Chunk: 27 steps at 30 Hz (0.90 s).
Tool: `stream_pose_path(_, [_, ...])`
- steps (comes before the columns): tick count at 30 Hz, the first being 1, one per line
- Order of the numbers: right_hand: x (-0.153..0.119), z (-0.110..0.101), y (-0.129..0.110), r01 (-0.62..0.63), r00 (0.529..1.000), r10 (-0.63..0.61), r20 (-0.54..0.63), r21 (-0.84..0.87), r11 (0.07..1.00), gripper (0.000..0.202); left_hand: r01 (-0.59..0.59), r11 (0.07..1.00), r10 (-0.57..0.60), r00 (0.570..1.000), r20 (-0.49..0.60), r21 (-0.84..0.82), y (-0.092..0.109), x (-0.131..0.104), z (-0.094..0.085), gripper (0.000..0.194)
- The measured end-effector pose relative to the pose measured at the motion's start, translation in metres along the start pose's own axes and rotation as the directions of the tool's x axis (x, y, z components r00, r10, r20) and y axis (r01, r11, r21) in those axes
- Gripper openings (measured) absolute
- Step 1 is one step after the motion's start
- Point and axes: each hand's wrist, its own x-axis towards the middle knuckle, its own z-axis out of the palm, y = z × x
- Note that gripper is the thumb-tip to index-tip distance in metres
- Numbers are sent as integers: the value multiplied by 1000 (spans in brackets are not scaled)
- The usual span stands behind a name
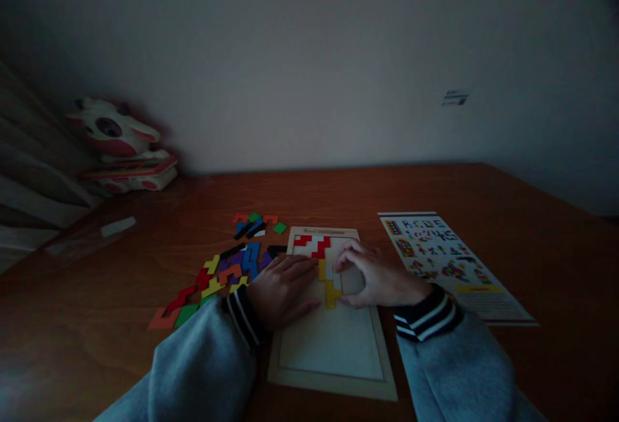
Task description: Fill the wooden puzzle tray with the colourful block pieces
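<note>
1 yellow pc (331, 294) on brd (333, 348) btwn L hand (284, 287), open, & R hand (380, 277), grip unclear.

The one view is taken from the person's head. It is faced forward and down over the counter (435, 190), toward the wall (309, 74). Both hands are seen fairly near, low in the middle. The wall is seen farther back. No part is shared with another view.

both forearms reached forward in gray sleeves with striped cuffs; the left hand (286, 285) lay palm down, fingers extended inward, while the right hand (374, 275) faced it, thumb and fingers curved apart in an open arc.
</note>
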Motion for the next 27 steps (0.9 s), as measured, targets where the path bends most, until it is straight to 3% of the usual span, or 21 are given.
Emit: stream_pose_path(27, [0,-2,1,19,1000,-19,-2,16,1000,48,6,1000,-6,1000,-10,5,-2,-1,2,54])
